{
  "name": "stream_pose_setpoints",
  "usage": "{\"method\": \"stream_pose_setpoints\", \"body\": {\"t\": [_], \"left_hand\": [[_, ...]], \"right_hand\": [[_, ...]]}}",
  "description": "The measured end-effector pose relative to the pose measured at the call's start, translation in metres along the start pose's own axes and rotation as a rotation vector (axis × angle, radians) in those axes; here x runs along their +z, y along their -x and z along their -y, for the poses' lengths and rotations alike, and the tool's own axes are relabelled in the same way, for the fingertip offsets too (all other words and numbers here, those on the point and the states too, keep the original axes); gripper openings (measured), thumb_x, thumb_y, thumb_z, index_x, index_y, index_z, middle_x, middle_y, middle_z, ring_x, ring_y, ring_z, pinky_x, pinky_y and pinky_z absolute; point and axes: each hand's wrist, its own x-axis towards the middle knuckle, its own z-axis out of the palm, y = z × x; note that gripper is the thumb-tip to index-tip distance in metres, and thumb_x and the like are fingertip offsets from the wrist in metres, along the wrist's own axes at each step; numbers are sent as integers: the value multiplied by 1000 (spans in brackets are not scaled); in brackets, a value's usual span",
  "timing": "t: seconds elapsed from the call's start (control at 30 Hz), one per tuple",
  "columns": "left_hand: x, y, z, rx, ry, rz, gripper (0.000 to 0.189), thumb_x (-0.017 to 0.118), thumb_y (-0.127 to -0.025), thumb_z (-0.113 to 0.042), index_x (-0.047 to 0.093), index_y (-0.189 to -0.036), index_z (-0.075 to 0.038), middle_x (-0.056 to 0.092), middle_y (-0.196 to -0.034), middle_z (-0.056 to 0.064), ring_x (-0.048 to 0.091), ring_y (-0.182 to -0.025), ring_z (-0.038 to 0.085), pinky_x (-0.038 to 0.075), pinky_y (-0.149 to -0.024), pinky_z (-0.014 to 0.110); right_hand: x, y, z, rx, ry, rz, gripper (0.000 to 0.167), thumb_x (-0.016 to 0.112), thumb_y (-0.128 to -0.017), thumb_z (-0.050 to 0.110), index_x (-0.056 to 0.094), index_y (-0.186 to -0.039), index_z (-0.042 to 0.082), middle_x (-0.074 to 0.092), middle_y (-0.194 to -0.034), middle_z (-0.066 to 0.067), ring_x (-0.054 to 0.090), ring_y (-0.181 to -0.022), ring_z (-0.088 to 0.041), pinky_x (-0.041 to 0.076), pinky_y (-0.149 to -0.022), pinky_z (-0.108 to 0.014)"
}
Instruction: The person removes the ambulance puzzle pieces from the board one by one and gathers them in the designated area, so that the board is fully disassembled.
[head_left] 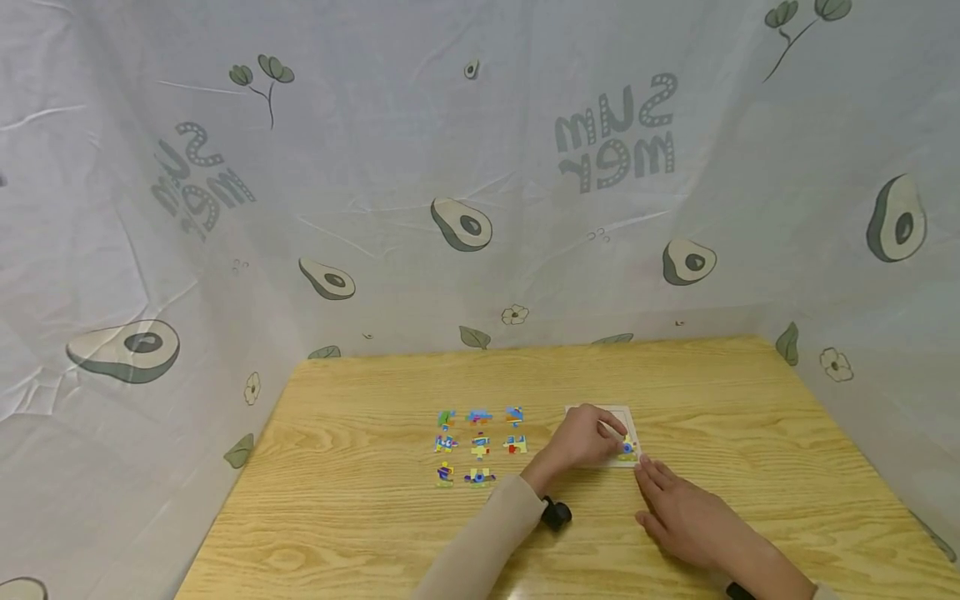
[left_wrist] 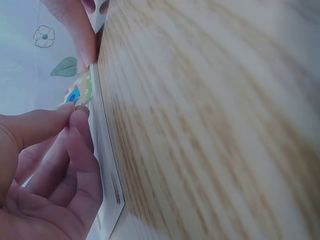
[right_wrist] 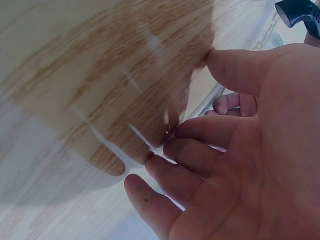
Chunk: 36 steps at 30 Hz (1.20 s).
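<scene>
A pale puzzle tray [head_left: 617, 410] lies flat on the table, partly covered by my left hand [head_left: 587, 437]. In the tray's near right corner is a colorful jigsaw piece [head_left: 627, 448] with a blue round spot. The left wrist view shows my left thumb and index finger pinching the edge of this piece [left_wrist: 75, 95]. My right hand [head_left: 686, 510] has its fingers extended, with fingertips at the tray's near right corner. In the right wrist view, the fingers of my right hand [right_wrist: 215, 155] are almost straight and hold nothing.
Left of the tray, several loose jigsaw pieces [head_left: 480, 447] lie in rows on the wooden table [head_left: 360, 517]. A black wrist camera [head_left: 556, 513] sits at my left wrist. Printed cloth [head_left: 510, 267] hangs behind the table and along both sides.
</scene>
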Motion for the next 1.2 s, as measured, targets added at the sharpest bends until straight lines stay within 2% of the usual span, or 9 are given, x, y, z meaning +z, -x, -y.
{"method": "stream_pose_setpoints", "body": {"t": [0.13, 0.33, 0.53, 0.67, 1.03, 1.2], "left_hand": [[-1, 1, -1, -11, 27, -8, 14, 74, -96, -9, 83, -104, -16, 80, -79, -5, 66, -64, -2, 53, -63, 16], [-11, 7, -5, -5, 151, -32, 13, 73, -97, -8, 81, -107, -10, 80, -78, 3, 73, -63, 8, 56, -58, 21], [-29, 15, -11, 2, 241, -59, 15, 73, -98, -5, 81, -110, -7, 81, -83, 6, 80, -75, 25, 63, -65, 32], [-39, 20, -11, 2, 289, -65, 16, 71, -98, -5, 80, -112, -6, 82, -87, 9, 80, -81, 31, 65, -70, 35], [-58, 39, 6, 21, 314, -55, 14, 72, -98, -7, 80, -110, -7, 81, -86, 9, 80, -83, 34, 66, -73, 40], [-66, 49, 14, 18, 303, -47, 15, 71, -99, -7, 80, -111, -5, 81, -90, 15, 80, -83, 34, 66, -74, 38]], "right_hand": [[0, -1, 0, 6, 1, -2, 66, 65, -103, 34, 51, -148, -11, 46, -158, -33, 50, -143, -51, 47, -109, -63], [2, -2, 0, 10, 9, 0, 65, 66, -103, 34, 52, -148, -12, 47, -157, -34, 50, -143, -52, 48, -108, -63], [3, -3, 0, 12, 9, 1, 66, 66, -102, 33, 52, -147, -12, 48, -156, -34, 51, -142, -52, 47, -109, -64], [4, -3, 0, 19, 7, -3, 66, 67, -102, 33, 52, -147, -12, 49, -156, -34, 51, -143, -52, 47, -109, -64], [5, -3, -1, 34, -5, 9, 66, 67, -102, 33, 51, -149, -11, 47, -157, -34, 50, -144, -51, 46, -110, -64], [4, -3, 0, 17, 11, 0, 66, 66, -102, 33, 51, -148, -12, 47, -156, -34, 50, -143, -51, 46, -110, -64]]}}
